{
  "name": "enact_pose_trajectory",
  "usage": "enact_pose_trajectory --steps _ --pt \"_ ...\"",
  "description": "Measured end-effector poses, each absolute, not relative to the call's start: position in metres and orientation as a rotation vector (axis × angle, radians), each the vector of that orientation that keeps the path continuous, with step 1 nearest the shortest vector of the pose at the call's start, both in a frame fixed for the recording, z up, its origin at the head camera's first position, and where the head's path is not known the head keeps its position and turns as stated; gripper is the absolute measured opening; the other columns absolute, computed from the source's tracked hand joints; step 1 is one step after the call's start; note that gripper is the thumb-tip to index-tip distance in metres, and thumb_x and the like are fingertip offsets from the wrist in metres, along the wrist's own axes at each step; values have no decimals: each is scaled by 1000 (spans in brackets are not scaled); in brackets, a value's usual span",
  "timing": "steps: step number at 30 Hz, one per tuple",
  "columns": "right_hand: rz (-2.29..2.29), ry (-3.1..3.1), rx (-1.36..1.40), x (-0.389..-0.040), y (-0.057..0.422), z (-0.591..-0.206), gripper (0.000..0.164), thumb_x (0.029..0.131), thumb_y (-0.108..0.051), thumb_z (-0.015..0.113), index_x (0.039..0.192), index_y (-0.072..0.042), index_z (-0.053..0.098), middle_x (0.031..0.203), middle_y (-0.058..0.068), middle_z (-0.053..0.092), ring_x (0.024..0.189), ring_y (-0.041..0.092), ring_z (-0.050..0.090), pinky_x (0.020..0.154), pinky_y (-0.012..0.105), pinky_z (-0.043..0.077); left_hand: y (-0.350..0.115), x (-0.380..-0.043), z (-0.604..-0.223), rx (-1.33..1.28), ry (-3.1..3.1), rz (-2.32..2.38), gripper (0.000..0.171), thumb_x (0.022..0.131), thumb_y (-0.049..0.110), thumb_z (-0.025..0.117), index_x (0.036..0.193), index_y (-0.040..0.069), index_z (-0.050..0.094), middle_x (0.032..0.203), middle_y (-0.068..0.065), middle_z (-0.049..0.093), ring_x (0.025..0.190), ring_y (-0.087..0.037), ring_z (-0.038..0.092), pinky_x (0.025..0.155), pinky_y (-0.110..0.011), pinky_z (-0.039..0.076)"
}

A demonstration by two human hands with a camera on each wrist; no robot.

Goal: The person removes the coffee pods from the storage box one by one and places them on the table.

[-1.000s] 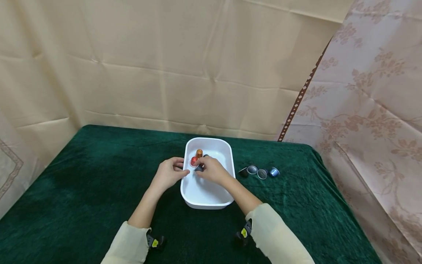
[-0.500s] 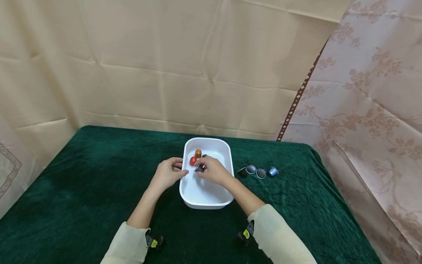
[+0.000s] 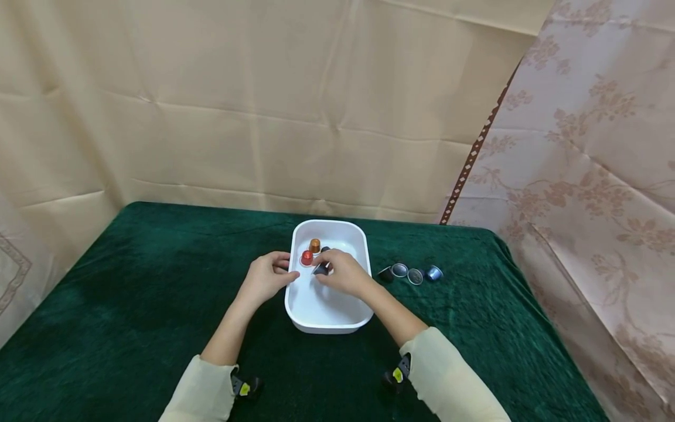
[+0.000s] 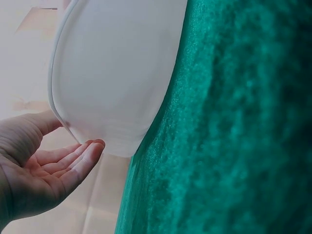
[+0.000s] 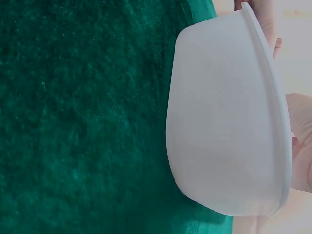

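A white plastic tray (image 3: 316, 308) stands on the table, its left rim gripped by my left hand (image 3: 266, 276). In the left wrist view the thumb hooks over the rim while the fingers rest against the outer wall of the tray (image 4: 117, 73). Inside, my right hand (image 3: 341, 272) pinches a dark coffee capsule (image 3: 321, 269) low over the tray floor. A red capsule (image 3: 307, 257) and an orange capsule (image 3: 314, 245) stand close by on the left. Another dark capsule (image 3: 325, 249) is partly hidden behind the right hand. The tray wall (image 5: 224, 117) covers most of that hand in the right wrist view.
Right of the tray, on the green cloth (image 3: 474, 305), lie a black capsule (image 3: 386, 274), two capsules with silver lids up, one of them a lidded capsule (image 3: 399, 270), and a blue capsule (image 3: 434, 272). A beige curtain (image 3: 263, 117) hangs behind the table.
My right hand has shifted slightly right within the tray with the dark capsule, leaving the red capsule in fuller view. The left hand keeps its grip on the rim. The head view has drifted slightly.
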State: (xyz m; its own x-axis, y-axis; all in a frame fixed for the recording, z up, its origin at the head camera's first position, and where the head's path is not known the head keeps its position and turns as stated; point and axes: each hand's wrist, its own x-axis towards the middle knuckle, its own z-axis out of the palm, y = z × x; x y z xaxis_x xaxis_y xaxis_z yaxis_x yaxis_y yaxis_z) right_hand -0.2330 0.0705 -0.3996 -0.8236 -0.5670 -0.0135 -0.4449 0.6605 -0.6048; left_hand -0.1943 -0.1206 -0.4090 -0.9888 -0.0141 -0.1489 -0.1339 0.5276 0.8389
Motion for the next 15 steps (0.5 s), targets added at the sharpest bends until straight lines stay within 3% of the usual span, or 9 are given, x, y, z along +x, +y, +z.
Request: enact_pose_trajectory --steps 15 --pt "-879 2705 -808 -232 81 -394 27 85 -13 67 111 -5 64 99 5 62 88 16 55 80 29 50 -121 -195 -410 -139 2628 1462 50 85 22 67 129 5 50 117 -15 61 97 -22 63 79 -32 56"
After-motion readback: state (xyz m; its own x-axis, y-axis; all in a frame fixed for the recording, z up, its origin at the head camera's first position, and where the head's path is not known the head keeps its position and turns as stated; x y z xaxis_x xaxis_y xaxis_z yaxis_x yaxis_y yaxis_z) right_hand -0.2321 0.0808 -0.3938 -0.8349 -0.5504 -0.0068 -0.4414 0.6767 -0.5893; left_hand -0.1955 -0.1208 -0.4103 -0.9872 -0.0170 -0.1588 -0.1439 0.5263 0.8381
